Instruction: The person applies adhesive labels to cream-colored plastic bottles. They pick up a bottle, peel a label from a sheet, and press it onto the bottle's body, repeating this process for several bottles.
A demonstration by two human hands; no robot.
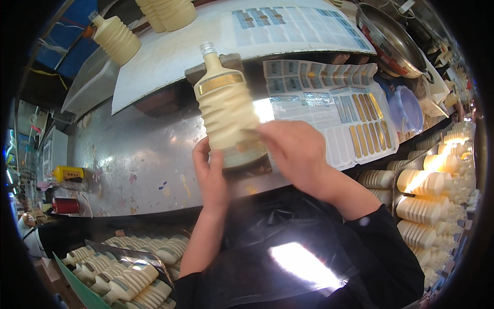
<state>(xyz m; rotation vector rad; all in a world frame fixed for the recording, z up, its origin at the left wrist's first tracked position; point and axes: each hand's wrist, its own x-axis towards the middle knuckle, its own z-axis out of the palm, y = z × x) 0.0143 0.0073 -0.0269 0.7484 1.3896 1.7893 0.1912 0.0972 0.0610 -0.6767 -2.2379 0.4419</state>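
A cream-coloured ribbed bottle with a clear threaded neck lies in front of me, its neck pointing away. Across its shoulder runs a gold label strip; a paler greyish band circles its lower part. My left hand grips the bottle's lower left side, with the thumb on the front. At the lower right side, my right hand has its fingers drawn together close against the bottle. Motion blurs those fingertips, so anything pinched in them cannot be made out. A brownish block sits behind the bottle's neck.
Right of the bottle lies a sheet of gold and blue labels; another label sheet lies on the white board. A metal pan and lilac basin stand right. Bottles fill crates at lower left and lower right.
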